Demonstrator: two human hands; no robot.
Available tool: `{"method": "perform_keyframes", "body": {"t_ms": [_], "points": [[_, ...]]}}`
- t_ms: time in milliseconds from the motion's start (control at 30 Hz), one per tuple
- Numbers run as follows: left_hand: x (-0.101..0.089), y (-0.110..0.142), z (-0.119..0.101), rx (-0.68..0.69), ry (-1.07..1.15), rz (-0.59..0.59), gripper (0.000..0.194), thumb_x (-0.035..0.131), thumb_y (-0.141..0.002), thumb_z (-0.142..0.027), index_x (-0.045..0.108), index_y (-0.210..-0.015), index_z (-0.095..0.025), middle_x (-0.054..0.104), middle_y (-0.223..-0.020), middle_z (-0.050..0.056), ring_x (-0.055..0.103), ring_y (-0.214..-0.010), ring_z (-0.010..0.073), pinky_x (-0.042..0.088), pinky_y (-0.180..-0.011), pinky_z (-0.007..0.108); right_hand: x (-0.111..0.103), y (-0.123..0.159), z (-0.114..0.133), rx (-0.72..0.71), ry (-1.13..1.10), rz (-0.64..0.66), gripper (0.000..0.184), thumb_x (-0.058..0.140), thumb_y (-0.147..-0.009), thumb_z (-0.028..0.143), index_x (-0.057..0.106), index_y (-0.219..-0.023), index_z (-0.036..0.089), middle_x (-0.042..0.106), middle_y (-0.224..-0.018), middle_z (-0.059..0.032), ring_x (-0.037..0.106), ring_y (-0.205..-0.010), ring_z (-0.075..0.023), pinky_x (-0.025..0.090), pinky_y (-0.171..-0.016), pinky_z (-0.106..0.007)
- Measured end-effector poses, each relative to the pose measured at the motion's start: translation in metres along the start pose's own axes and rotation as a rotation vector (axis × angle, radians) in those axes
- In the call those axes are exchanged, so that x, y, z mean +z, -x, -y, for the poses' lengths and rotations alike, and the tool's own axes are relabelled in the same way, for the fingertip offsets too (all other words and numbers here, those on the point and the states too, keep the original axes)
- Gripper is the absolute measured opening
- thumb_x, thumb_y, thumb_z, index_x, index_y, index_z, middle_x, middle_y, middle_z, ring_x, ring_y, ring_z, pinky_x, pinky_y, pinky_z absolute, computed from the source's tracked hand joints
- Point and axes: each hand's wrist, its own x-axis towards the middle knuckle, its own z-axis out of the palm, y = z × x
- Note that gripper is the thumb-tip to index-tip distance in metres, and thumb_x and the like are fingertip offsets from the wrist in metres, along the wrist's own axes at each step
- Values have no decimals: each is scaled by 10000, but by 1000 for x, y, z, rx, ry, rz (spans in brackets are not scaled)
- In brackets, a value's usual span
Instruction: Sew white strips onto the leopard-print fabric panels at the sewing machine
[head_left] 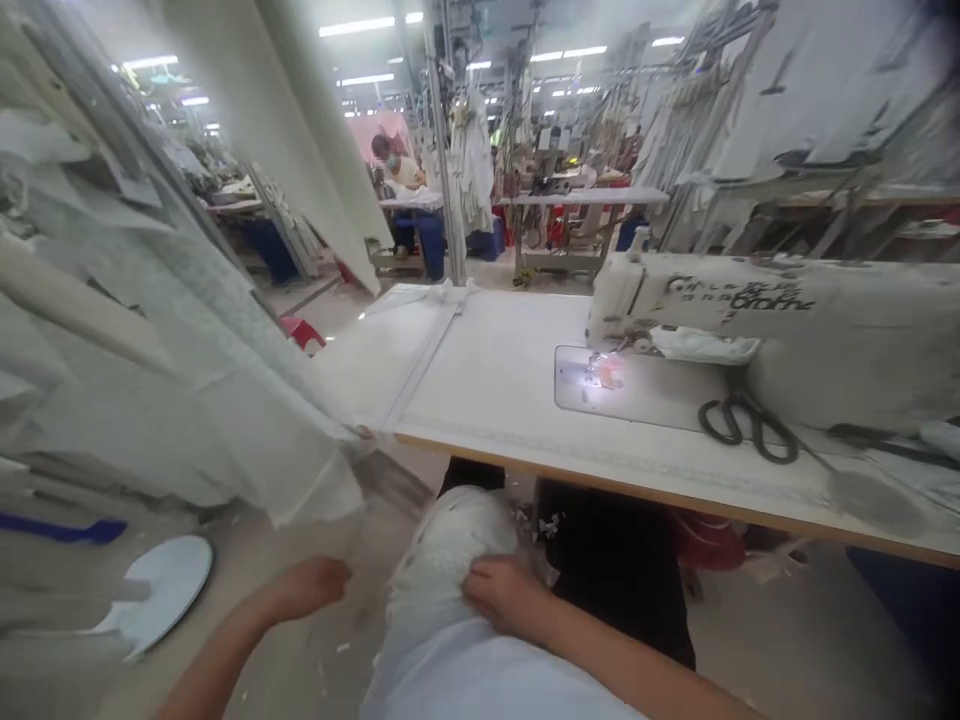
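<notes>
My right hand (504,597) rests on a bundle of white fabric (450,560) lying over my lap, its fingers curled down onto the cloth. My left hand (313,585) hangs beside the bundle at the left, fingers curled into a loose fist; I cannot make out anything in it. In front of me stands a white sewing table (487,380) with a sewing machine (750,310), its needle area lit (604,372). Black scissors (746,425) lie on the table under the machine's arm.
White fabric pieces (187,330) hang from a rack at the left. A round white disc (161,585) lies on the floor at the lower left. Another person (397,170) works at a table far back. More racks of garments stand at the right.
</notes>
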Motion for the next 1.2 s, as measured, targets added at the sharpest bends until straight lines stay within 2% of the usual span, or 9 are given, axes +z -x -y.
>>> {"method": "perform_keyframes", "body": {"t_ms": [200,333,467,600,767,900,1067,1133,1200], "points": [[91,-6,16,19,-20,337,257,639,-711,-208,621,-964,-175,633,-1009,46,572,-957,205,452,-835,305,20,6,-7,-28,-22,188,141,576,-760,87,656,-703,188,625,-721,5,581,-688,-128,419,-648,-197],[112,-18,13,92,-52,455,88,564,-672,-171,623,-738,-171,646,-810,47,578,-799,219,426,-728,296,19,17,-8,80,-35,147,159,578,-751,66,680,-734,186,661,-731,12,613,-692,-124,439,-641,-179],[85,-28,10,108,-19,432,154,431,-805,-252,542,-734,-172,576,-744,26,514,-701,167,394,-652,261,5,17,-4,188,3,1,121,608,-755,149,654,-861,185,654,-810,-18,601,-737,-164,455,-662,-234],[53,-33,-11,121,45,422,195,351,-874,-311,469,-780,-188,496,-742,-12,442,-665,128,373,-615,220,-18,-5,1,251,81,-187,430,597,-782,237,486,-1191,165,525,-1176,-134,453,-1097,-267,369,-908,-383],[18,-33,-43,112,170,441,182,402,-874,-340,472,-797,-190,437,-723,-26,387,-631,112,330,-564,204,-41,-25,-16,288,123,-71,238,531,-730,67,636,-903,193,639,-931,-57,568,-923,-230,416,-804,-313],[-7,-40,-52,114,230,422,262,386,-884,-411,466,-776,-186,366,-672,-36,333,-597,102,302,-535,202,-69,-3,-36,467,143,-76,284,466,-731,12,647,-888,164,668,-945,-85,617,-890,-238,450,-748,-323],[-36,-56,-61,104,298,431,264,475,-839,-438,511,-768,-186,409,-655,-36,376,-590,96,327,-526,191,-141,23,-19,558,39,28,219,495,-754,46,634,-638,168,611,-480,11,609,-472,-140,481,-508,-228],[-53,-68,-62,82,389,336,250,528,-808,-444,528,-777,-196,458,-663,-38,415,-591,93,349,-523,180,-185,13,2,537,3,1,128,624,-684,68,622,-599,164,618,-490,9,618,-485,-143,502,-518,-232],[-68,-84,-60,5,493,154,259,565,-774,-466,528,-801,-211,476,-639,-49,427,-545,88,351,-482,173,-232,-9,27,498,-15,-178,101,656,-665,51,645,-705,144,682,-656,-55,660,-639,-196,538,-625,-303]]}}
